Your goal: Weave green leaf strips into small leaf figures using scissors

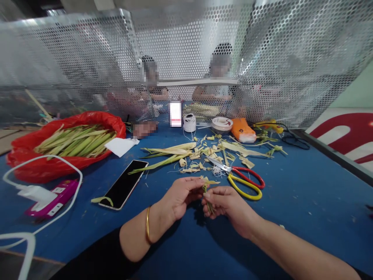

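Observation:
Between my two hands is a small bundle of green and pale leaf strips (205, 188), raised a little over the blue table. My left hand (183, 196) pinches its upper end, where a pale strip sticks out to the right. My right hand (224, 200) grips the lower green ends between thumb and fingers. Just beyond my right hand lie scissors (244, 180) with one red and one yellow handle loop, blades pointing away to the left. Long leaf strips (166, 155) and many cut leaf scraps (204, 153) are spread past my hands. My fingers partly hide the bundle.
On the left are a red plastic bag (26, 163) of long leaves, a purple power strip (54, 200) with a white plug and cable, and a phone (125, 184). White string (189, 123), a tape roll (222, 125) and an orange tissue pack (243, 130) stand before a perforated metal screen (180, 50). Two people sit behind it.

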### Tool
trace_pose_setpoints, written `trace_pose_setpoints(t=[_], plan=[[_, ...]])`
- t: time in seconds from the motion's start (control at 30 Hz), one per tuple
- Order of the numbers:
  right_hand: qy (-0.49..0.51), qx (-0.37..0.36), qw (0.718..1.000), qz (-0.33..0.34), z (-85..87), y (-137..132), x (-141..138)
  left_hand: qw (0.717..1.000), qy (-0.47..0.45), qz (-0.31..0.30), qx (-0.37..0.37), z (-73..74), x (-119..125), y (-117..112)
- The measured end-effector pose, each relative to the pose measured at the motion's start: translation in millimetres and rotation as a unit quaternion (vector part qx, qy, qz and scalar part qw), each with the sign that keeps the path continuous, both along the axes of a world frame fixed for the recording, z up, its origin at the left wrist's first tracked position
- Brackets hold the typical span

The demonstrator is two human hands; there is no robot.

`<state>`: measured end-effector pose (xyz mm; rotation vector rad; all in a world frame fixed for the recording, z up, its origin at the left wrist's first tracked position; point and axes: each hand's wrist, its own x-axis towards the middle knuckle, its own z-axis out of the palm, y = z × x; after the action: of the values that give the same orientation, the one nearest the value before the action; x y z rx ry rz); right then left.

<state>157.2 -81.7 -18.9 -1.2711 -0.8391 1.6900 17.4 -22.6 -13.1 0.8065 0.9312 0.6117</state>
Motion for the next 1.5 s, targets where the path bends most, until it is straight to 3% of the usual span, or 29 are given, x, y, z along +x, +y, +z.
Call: trace_pose_setpoints(t=[0.07, 0.27, 0.43, 0.73, 0.93, 1.17, 1.37, 1.5], plan=[[-0.01, 0.018, 1.0, -0.009, 2.2, 0, 1, 1.0, -0.008, -0.001, 0.002, -0.3, -2, 3], [-0.042, 0.058, 0.997, -0.042, 4.4, 3, 10, 0.997, 0.009, 0.076, 0.023, 3.9, -5, 9], [-0.065, 0.054, 0.996, -0.02, 0.2, 4, 11, 0.995, 0.027, 0.092, 0.042, 7.3, -5, 8], [-0.068, 0.043, 0.996, -0.037, 0.4, 6, 5, 0.996, 0.01, 0.053, 0.068, 1.9, -4, 5], [-0.104, 0.057, 0.993, -0.022, -1.2, 5, 4, 0.994, 0.005, 0.067, 0.082, -2.8, -2, 5], [-0.138, 0.092, 0.986, -0.018, -1.6, 5, 4, 0.997, 0.026, -0.002, 0.074, -2.6, -3, 5], [-0.199, 0.126, 0.972, -0.016, -6.9, 5, 8, 0.993, 0.056, 0.007, 0.108, -4.5, -3, 6], [-0.28, 0.201, 0.939, 0.001, -10.5, 3, 11, 0.986, 0.084, -0.014, 0.14, -3.9, -3, 7]])
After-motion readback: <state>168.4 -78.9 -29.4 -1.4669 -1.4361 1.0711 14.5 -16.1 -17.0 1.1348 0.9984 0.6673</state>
